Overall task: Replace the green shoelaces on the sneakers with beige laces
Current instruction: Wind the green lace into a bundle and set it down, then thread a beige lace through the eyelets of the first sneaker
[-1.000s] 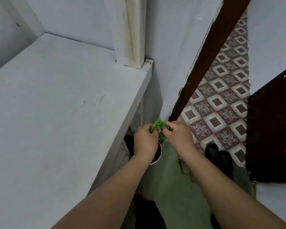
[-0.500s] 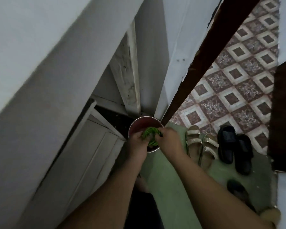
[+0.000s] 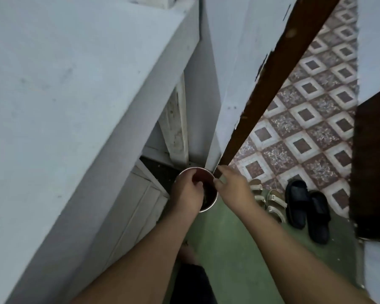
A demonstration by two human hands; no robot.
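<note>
No writing or brand mark can be read on anything in view. A round metal-rimmed container (image 3: 208, 189) with a dark red inside stands on the floor in the corner beside the white counter (image 3: 75, 106). Low in its bowl lies a dim, greenish clump that may be the green laces (image 3: 206, 197); the blur makes it hard to be sure. The left hand (image 3: 188, 194) hangs over the container's left rim, fingers loosely curled above the opening and gripping nothing, with the clump just beyond its fingertips. The right hand (image 3: 233, 187) hovers at the right rim, fingers relaxed and spread, also clear of the clump. On the green mat (image 3: 228, 249) to the right stand beige sandals (image 3: 270, 200) and black slides (image 3: 307, 211), near the patterned tile floor (image 3: 305, 128).
</note>
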